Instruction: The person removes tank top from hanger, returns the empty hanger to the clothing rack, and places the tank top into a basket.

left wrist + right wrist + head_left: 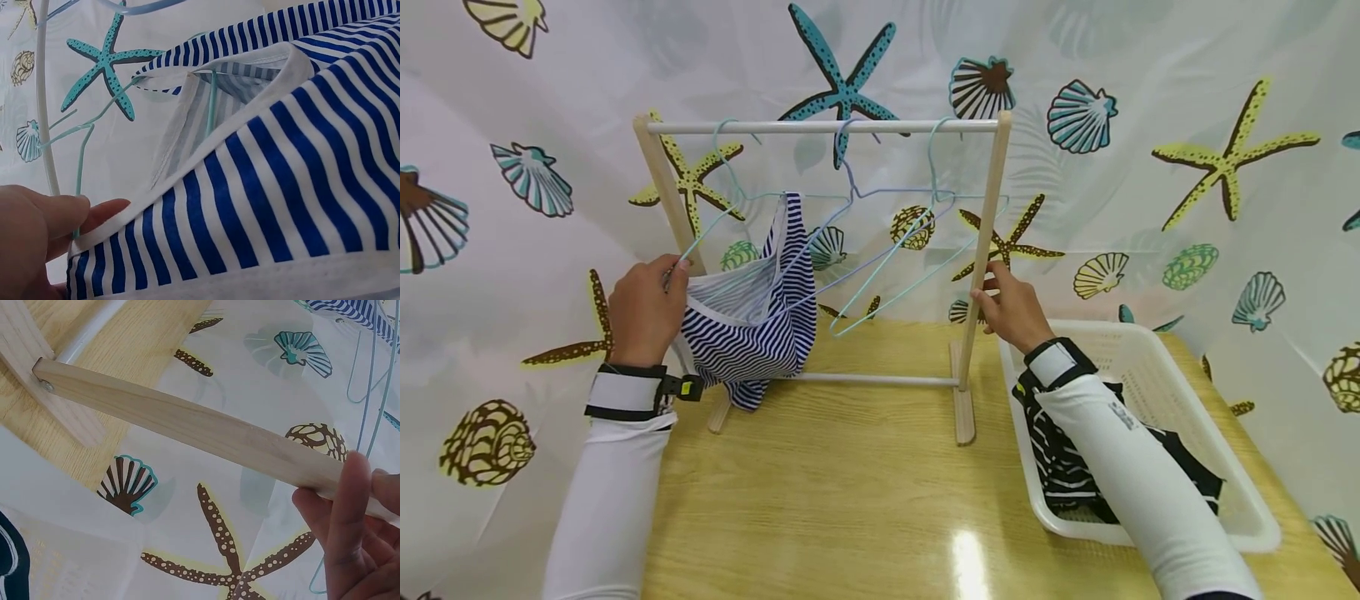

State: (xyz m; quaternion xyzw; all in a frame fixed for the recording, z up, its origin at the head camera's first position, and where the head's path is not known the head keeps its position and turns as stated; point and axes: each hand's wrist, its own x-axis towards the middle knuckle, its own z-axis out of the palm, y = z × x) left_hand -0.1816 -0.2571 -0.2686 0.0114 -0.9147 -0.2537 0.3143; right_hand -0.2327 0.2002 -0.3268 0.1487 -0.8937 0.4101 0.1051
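Observation:
A navy-and-white striped tank top (752, 333) hangs on a light-green wire hanger (730, 187) at the left of a small clothes rack (820, 127). My left hand (647, 308) pinches the shoulder of the top together with the hanger's left end; in the left wrist view its thumb (65, 209) lies against the wire. The other strap sits over the hanger's right arm. My right hand (1011, 308) grips the rack's right wooden post (983, 250), thumb and fingers (315, 509) on either side of it. A blue hanger (852, 187) and another green hanger (934, 179) hang bare.
On the right stands a white plastic basket (1157, 342) with dark striped clothes (1067, 458) inside, partly beneath my right forearm. The rack's foot (964, 417) rests on a wooden table (820, 500). Behind hangs a curtain (895, 50) printed with starfish and shells.

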